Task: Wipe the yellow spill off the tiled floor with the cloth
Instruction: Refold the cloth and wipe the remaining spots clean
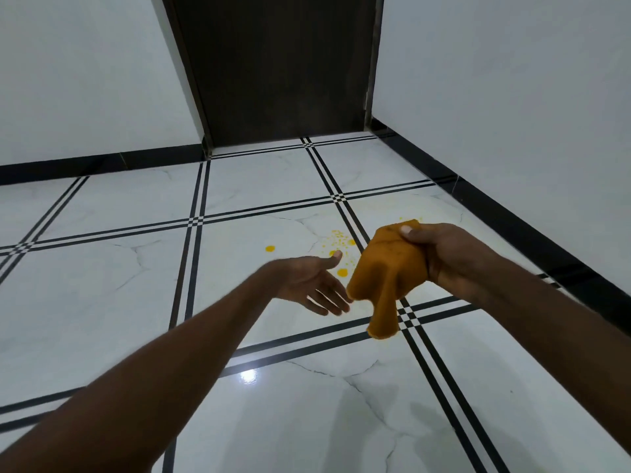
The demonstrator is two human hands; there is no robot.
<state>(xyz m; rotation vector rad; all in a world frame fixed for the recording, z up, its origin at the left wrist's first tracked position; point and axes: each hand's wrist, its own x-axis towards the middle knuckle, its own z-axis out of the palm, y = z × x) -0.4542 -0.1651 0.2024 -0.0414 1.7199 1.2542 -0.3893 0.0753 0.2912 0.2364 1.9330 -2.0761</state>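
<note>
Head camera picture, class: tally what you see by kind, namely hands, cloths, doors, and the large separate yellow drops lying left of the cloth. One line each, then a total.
Hands: 2, the left hand open, the right hand gripping
Cloths: 1, the orange cloth
Doors: 1, the dark door
Large yellow drops: 2
Total: 6

Colours: orange-yellow, white, black, dark brown.
Mustard-orange soft cloth (389, 268); bright yellow spill drops and specks (341, 245); glossy white marble-veined floor tiles (112, 285) with black double-line borders, checkered at crossings; black skirting strip (102, 165); dark brown wooden door (283, 66); pale grey-white walls (85, 73).
</note>
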